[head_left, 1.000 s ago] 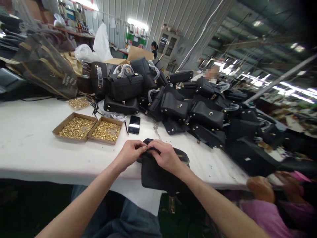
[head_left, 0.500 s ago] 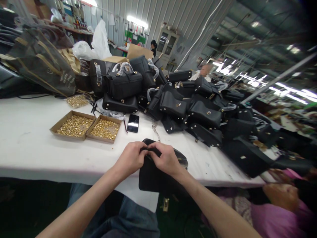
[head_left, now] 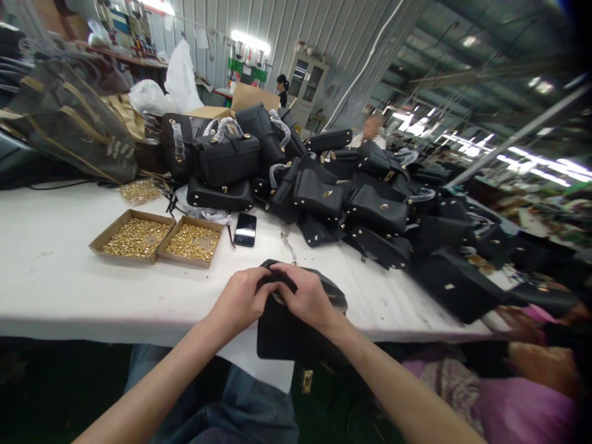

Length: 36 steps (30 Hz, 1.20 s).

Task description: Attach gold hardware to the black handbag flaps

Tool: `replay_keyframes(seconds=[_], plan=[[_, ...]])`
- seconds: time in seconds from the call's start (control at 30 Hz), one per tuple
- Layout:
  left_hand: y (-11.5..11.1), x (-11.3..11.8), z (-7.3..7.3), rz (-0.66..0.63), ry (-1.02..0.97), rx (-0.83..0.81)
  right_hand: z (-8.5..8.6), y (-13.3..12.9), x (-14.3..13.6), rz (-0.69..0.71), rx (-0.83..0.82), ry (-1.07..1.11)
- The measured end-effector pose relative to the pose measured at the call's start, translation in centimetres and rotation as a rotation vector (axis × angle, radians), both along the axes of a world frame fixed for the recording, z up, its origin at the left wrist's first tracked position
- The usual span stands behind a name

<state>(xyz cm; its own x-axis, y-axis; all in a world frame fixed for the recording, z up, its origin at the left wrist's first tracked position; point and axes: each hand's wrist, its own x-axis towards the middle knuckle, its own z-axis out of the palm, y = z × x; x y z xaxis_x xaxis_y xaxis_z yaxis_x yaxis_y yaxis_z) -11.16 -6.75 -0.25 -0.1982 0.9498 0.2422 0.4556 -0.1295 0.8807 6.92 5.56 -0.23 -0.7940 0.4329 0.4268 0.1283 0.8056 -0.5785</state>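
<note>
A black handbag (head_left: 282, 333) lies at the table's front edge, part of it hanging over. My left hand (head_left: 245, 293) pinches the bag's upper edge from the left. From the right, my right hand (head_left: 303, 293) grips the same edge, its fingertips meeting those of the left. Whatever small piece may sit between the fingertips is hidden. Beyond my left hand stand two shallow cardboard boxes, a larger box (head_left: 95, 246) and a smaller box (head_left: 185, 261), both filled with small gold metal fittings (head_left: 139, 237).
Many black handbags (head_left: 319, 194) are heaped across the back and right of the white table (head_left: 55, 277). A phone (head_left: 245, 230) lies beside the smaller box. A bag of gold fittings (head_left: 140, 192) rests behind. At the right, a co-worker's pink sleeve (head_left: 522, 401) reaches in.
The view has shifted slightly. Both hands remain on the bag's edge, with the fingers a little repositioned. The co-worker's hand at the right has moved slightly.
</note>
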Motion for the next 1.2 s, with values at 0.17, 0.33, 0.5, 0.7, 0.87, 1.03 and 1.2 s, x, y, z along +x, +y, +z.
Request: replay_keyframes(seconds=[0.17,0.33,0.5,0.7,0.87,1.03,1.2], plan=[[-0.9,-0.3,-0.7,-0.028,-0.06,0.015,-0.1,-0.2,0.3,0.029,0.069,-0.003],[-1.9,-0.5,-1.5,-0.047,-0.153,-0.018,-0.4,-0.5,0.3,0.027,0.106,0.015],[-1.8,-0.6,-1.4,0.058,-0.238,-0.076,-0.4,-0.7,0.5,0.094,0.139,0.006],[-0.5,-0.2,0.8,0.054,-0.03,-0.04,-0.8,-0.7,1.2,0.066,0.229,-0.024],[0.4,-0.7,1.7,0.037,0.057,-0.097,-1.6,-0.9,1.5,0.02,0.266,0.015],[1.4,-1.0,0.4,0.087,-0.307,-0.209,-2.4,-1.6,1.8,0.007,0.336,-0.001],[0.9,0.0,0.4,0.041,-0.087,-0.05,-2.6,-1.4,2.1,-0.048,0.367,0.004]])
